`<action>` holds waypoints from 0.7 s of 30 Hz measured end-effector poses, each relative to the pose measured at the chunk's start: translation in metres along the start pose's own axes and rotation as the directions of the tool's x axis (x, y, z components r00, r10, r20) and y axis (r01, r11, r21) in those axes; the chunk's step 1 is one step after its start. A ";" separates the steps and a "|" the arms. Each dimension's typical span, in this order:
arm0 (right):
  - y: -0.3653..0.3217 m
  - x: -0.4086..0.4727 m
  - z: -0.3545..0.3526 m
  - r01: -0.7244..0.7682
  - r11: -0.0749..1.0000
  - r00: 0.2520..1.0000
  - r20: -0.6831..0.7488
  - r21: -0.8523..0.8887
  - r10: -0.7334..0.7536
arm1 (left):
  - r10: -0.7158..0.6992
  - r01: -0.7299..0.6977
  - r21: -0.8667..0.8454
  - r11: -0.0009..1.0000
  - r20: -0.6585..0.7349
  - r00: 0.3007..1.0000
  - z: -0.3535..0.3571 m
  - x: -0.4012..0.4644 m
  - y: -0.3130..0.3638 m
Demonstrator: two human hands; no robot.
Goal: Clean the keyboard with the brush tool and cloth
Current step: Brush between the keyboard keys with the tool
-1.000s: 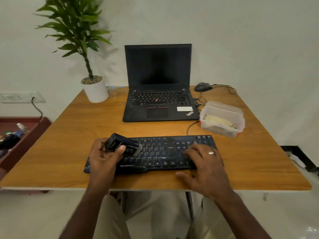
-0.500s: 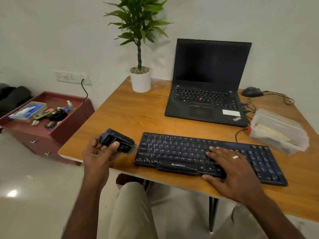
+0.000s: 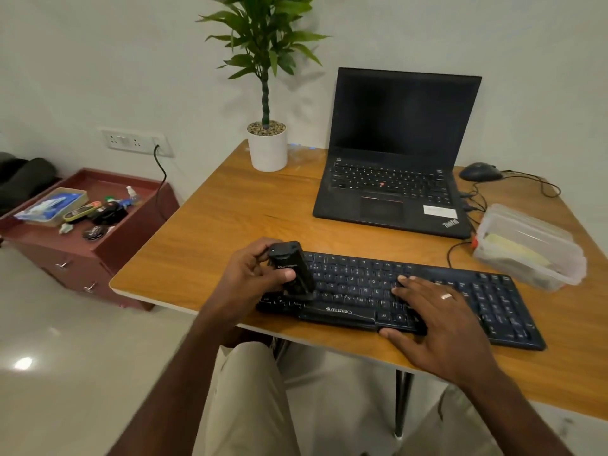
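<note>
A folded yellowish item is held in the clear lidded tub (image 3: pixel 526 248) beyond the flat right hand (image 3: pixel 437 319); since earlier, the brush tool (image 3: pixel 291 269), gripped by the left hand (image 3: pixel 253 278), is brought onto the keyboard (image 3: pixel 460 291)

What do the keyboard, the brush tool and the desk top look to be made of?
Keyboard: matte black plastic, printed key legends. Brush tool, gripped by the left hand: dark plastic body with a slight sheen. Desk: wood-grain surface, glossy, probably laminate given the pale edge.
</note>
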State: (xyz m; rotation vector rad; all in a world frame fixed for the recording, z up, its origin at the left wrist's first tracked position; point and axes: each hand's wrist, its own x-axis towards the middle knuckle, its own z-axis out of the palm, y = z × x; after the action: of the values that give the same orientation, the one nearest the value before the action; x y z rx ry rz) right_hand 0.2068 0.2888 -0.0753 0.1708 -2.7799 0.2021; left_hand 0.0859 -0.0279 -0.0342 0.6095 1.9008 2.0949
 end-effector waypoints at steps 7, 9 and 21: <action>0.001 0.000 0.000 -0.007 1.000 1.000 0.001 0.008 0.007 | 0.029 -0.071 -0.153 0.986 -0.260 0.965 -0.030 -0.008 0.011; 0.002 0.000 0.000 -0.005 1.000 1.000 0.003 0.002 0.005 | 0.022 -0.023 0.001 1.000 -0.253 0.967 -0.037 -0.013 0.013; -0.001 0.000 -0.003 -0.015 1.000 1.000 -0.013 -0.015 0.014 | 0.019 -0.023 -0.025 0.999 -0.132 0.991 0.023 0.003 0.005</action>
State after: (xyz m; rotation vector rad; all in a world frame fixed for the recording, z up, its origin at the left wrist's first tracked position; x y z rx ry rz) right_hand 0.2083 0.2878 -0.0727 0.1452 -2.7701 0.1852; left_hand 0.0949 -0.0066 -0.0274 0.4987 1.9402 2.2206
